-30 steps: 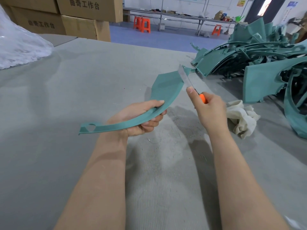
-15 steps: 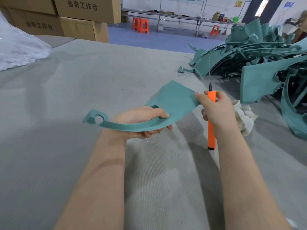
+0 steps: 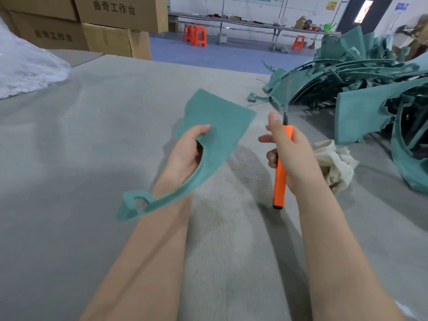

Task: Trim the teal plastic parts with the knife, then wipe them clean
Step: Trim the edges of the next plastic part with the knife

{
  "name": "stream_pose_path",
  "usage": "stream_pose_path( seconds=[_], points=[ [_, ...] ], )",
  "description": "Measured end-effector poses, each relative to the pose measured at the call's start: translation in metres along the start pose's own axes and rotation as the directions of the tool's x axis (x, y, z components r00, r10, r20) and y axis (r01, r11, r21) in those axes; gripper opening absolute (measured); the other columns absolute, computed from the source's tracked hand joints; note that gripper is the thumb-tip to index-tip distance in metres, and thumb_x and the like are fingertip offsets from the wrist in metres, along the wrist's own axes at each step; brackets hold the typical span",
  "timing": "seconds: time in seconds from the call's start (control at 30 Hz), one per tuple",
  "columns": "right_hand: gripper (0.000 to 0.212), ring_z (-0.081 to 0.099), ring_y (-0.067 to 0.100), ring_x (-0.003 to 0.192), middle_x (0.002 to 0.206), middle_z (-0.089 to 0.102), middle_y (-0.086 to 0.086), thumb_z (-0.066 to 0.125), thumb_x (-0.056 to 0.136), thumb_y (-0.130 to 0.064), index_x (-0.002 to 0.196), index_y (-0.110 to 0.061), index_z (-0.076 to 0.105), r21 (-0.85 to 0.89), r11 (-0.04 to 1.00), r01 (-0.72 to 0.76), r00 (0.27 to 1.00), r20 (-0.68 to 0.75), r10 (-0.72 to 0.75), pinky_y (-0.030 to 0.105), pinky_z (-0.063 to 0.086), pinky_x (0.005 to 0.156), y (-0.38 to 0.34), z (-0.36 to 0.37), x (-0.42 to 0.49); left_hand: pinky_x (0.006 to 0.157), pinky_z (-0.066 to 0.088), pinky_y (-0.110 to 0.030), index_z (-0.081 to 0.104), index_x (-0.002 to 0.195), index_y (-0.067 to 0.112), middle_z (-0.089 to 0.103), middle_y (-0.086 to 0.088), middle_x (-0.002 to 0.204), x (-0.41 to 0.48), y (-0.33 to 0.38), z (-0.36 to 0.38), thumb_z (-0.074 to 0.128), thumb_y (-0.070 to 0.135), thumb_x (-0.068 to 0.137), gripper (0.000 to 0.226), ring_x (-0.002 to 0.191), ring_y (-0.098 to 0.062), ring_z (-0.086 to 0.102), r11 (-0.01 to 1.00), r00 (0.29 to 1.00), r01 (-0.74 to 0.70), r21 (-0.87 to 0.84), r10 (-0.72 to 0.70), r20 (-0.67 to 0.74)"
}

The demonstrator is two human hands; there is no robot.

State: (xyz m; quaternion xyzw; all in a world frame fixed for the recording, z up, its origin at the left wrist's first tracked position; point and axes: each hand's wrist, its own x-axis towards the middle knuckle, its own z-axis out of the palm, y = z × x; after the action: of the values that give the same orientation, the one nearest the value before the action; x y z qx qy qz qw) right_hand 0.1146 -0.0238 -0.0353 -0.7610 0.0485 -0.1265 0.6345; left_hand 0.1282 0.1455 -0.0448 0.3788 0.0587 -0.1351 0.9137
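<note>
The curved teal plastic part (image 3: 215, 126) is held in the air above the grey felt-covered table (image 3: 92, 140), its narrow arm with the round hole nearest, over the left forearm. Half a second ago its broad end lay flatter and met the knife; now that face is tipped up towards the camera, and a clear gap lies between it and the blade. The left hand (image 3: 187, 154) grips the part at the inner curve, thumb on the top face, fingers curled beneath. The right hand (image 3: 291, 156) has drawn off to the right and is wrapped round the orange-handled utility knife (image 3: 280, 181), thumb raised beside the thin upright blade, forefinger stretched out to the left. Just behind this hand a crumpled cream cloth (image 3: 333, 163) lies on the table. Farther right sits a heap of teal plastic parts (image 3: 361, 100). At the far left stand stacked brown cardboard boxes (image 3: 111, 22), all shut, so their contents are hidden.
</note>
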Motion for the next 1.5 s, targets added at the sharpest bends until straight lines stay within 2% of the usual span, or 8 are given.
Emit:
stream_pose_path(
  seconds=[0.2,0.3,0.43,0.63,0.9,1.2,1.33,1.5],
  points=[
    [0.07,0.043,0.013,0.056,0.06,0.049,0.0,0.039,0.088,-0.068,0.078,-0.002,0.058,-0.414,0.859,0.3,0.945,0.249,-0.21,0.031,0.034,0.057,0.005,0.017,-0.009,0.063,0.057,-0.025,0.062,0.075,0.0,0.068,-0.009,0.071,0.002,0.003,-0.006,0.048,0.005,0.093,0.023,0.062,-0.021,0.067,0.886,0.992,-0.069,-0.459,0.011,-0.128],
    [0.074,0.031,0.008,0.049,0.054,0.034,-0.006,0.043,0.074,-0.073,0.07,0.001,0.048,-0.397,0.824,0.404,0.894,0.361,-0.265,0.023,0.026,0.048,0.006,0.027,-0.016,0.059,0.056,-0.025,0.06,0.071,-0.001,0.066,-0.01,0.068,0.002,0.003,-0.003,0.046,0.0,0.09,0.024,0.056,-0.022,0.065,0.846,0.984,-0.104,-0.523,0.012,-0.175],
    [0.068,0.028,0.007,0.048,0.052,0.028,-0.009,0.051,0.079,-0.067,0.065,-0.002,0.041,-0.335,0.833,0.44,0.87,0.387,-0.304,0.02,0.024,0.047,0.009,0.03,-0.018,0.091,0.05,-0.029,0.061,0.076,-0.001,0.066,-0.011,0.084,0.001,0.005,-0.005,0.047,-0.004,0.085,0.017,0.075,-0.023,0.063,0.806,0.984,-0.112,-0.582,0.007,-0.179],
    [0.064,0.028,0.008,0.048,0.052,0.029,-0.01,0.048,0.068,-0.075,0.061,-0.012,0.041,-0.332,0.84,0.43,0.86,0.434,-0.269,0.018,0.026,0.046,0.011,0.033,-0.019,0.069,0.044,-0.027,0.051,0.065,0.005,0.051,-0.007,0.073,0.002,0.001,-0.007,0.045,-0.006,0.086,0.025,0.075,-0.022,0.05,0.815,0.982,-0.147,-0.561,0.053,-0.18],
    [0.056,0.029,0.012,0.048,0.049,0.03,-0.008,0.053,0.083,-0.068,0.056,-0.02,0.039,-0.426,0.811,0.402,0.905,0.321,-0.28,0.031,0.029,0.052,0.023,0.032,-0.008,0.05,0.057,-0.025,0.06,0.079,-0.002,0.065,-0.015,0.077,0.0,0.0,-0.003,0.044,0.0,0.091,0.02,0.061,-0.024,0.065,0.818,0.993,-0.088,-0.569,0.027,-0.115],
    [0.035,0.038,0.005,0.045,0.043,0.042,-0.017,0.053,0.087,-0.064,0.053,-0.062,0.048,-0.433,0.778,0.456,0.887,0.288,-0.36,0.025,0.025,0.05,0.024,0.029,-0.004,0.043,0.054,-0.026,0.059,0.081,-0.003,0.063,-0.016,0.072,-0.004,0.002,0.001,0.043,0.004,0.095,0.022,0.051,-0.025,0.065,0.832,0.999,-0.013,-0.555,-0.015,-0.046],
    [0.056,0.032,0.01,0.044,0.042,0.038,-0.012,0.049,0.082,-0.071,0.052,-0.025,0.043,-0.447,0.803,0.394,0.919,0.211,-0.333,0.03,0.028,0.052,0.027,0.028,0.001,0.046,0.056,-0.027,0.056,0.097,-0.001,0.059,-0.013,0.089,-0.002,0.002,-0.001,0.043,0.005,0.095,0.014,0.071,-0.024,0.062,0.847,0.998,0.057,-0.529,-0.054,0.021],
    [0.063,0.03,0.015,0.048,0.042,0.03,-0.009,0.044,0.073,-0.078,0.055,-0.02,0.029,-0.45,0.833,0.323,0.946,0.117,-0.303,0.032,0.029,0.052,0.026,0.021,0.006,0.057,0.058,-0.028,0.056,0.111,0.0,0.062,-0.014,0.103,-0.003,0.0,0.0,0.045,0.003,0.094,0.02,0.089,-0.026,0.062,0.887,0.997,0.08,-0.455,-0.066,0.048]
  ],
)
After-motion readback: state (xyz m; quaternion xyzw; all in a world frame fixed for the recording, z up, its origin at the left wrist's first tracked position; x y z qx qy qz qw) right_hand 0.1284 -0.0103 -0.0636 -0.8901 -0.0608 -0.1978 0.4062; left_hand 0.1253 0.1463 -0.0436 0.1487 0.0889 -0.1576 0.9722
